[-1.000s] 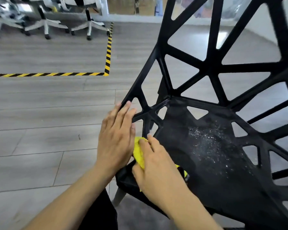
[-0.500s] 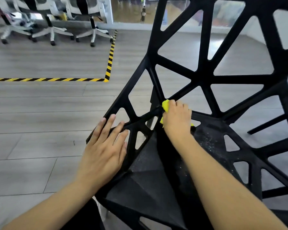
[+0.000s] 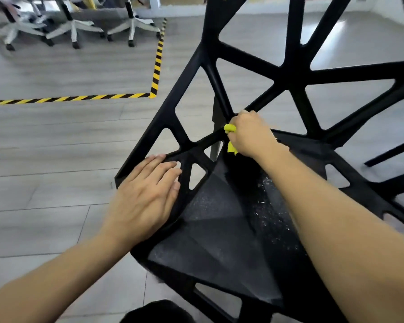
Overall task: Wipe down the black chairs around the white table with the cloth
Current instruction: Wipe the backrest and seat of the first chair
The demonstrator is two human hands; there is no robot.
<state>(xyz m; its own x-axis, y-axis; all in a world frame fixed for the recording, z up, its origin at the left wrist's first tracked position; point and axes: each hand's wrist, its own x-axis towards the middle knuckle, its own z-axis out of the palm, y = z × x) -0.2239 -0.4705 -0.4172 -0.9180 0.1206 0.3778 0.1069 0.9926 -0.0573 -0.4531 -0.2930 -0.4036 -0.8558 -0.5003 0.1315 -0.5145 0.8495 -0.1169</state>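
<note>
A black chair [image 3: 219,229] with an open web of struts fills the right and middle of the head view. Its seat shows pale dust specks. My right hand [image 3: 250,136] grips a yellow cloth [image 3: 230,129] against the struts where the seat meets the backrest; most of the cloth is hidden under the fingers. My left hand [image 3: 147,197] lies flat with straight fingers on the chair's left side frame, holding nothing.
Grey wood-look floor [image 3: 56,159] surrounds the chair. Yellow-and-black hazard tape [image 3: 156,66] marks a corner on the floor at the upper left. Several white-based office chairs [image 3: 72,26] stand beyond it at the top left. A dark shape [image 3: 156,311] sits at the bottom edge.
My right hand moved the cloth from the seat's front edge up to the back of the seat. My left hand slid a little down the side frame.
</note>
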